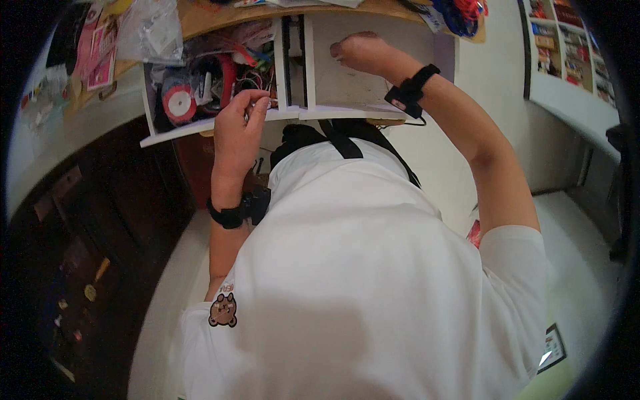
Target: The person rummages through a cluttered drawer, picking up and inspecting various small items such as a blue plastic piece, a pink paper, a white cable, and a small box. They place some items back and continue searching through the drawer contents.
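Over the front of the cluttered left drawer (215, 125), my left hand (236, 132) has its thumb and index finger pinched together. A small, thin, pale object (273, 100) shows at those fingertips, too small to name. My right hand (364, 54) is inside the right drawer (345, 92), above its pale bottom. Its fingers look curled and are blurred, so whether they hold anything is unclear. Left of my left hand, a red roll with a white centre (179, 103) lies in the left drawer. A curved red item (227, 75) and tangled cords (252, 80) lie near it.
A wooden desktop (320, 11) spans above both drawers. Clear plastic bags (150, 32) sit at its left end, and blue and red cord bundles (460, 15) at its right. Dark cabinet doors (120, 200) stand at left; shelves with small boxes (565, 45) are at right.
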